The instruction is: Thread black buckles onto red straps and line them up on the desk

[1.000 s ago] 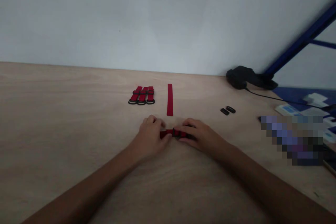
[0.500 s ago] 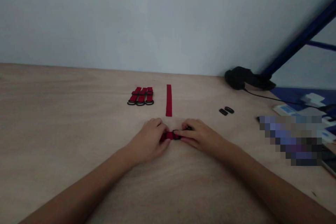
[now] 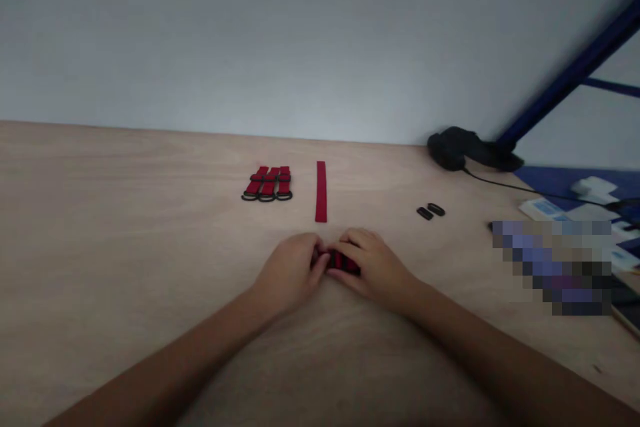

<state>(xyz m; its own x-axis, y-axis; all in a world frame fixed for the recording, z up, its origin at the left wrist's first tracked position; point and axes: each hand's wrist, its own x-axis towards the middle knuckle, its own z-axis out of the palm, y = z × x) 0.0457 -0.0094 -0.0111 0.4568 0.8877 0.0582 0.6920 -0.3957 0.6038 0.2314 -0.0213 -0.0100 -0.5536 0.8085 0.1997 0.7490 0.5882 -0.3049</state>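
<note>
Both hands meet low over the table around a short red strap (image 3: 341, 261) with black fittings. My left hand (image 3: 295, 271) is closed, thumb and fingers pinching the strap's left end, which they mostly hide. My right hand (image 3: 373, 267) curls over the rest, its fingers wrapped about the red webbing and a black piece. Just beyond the hands lies a flat loose red strip (image 3: 321, 191). To its left, three red straps (image 3: 269, 183) sit side by side, each with a black slider and a black ring or hook at its near end.
Two small black buckles (image 3: 431, 211) lie right of the hands on the wooden table (image 3: 125, 233). Further back is a black object (image 3: 463, 149) with a cable. Papers (image 3: 545, 209) and a blurred-out area occupy the right edge. A pale wall rises behind.
My left hand has moved slightly right, closing the gap to my right hand. The black fitting visible between them before is now largely covered by fingers.
</note>
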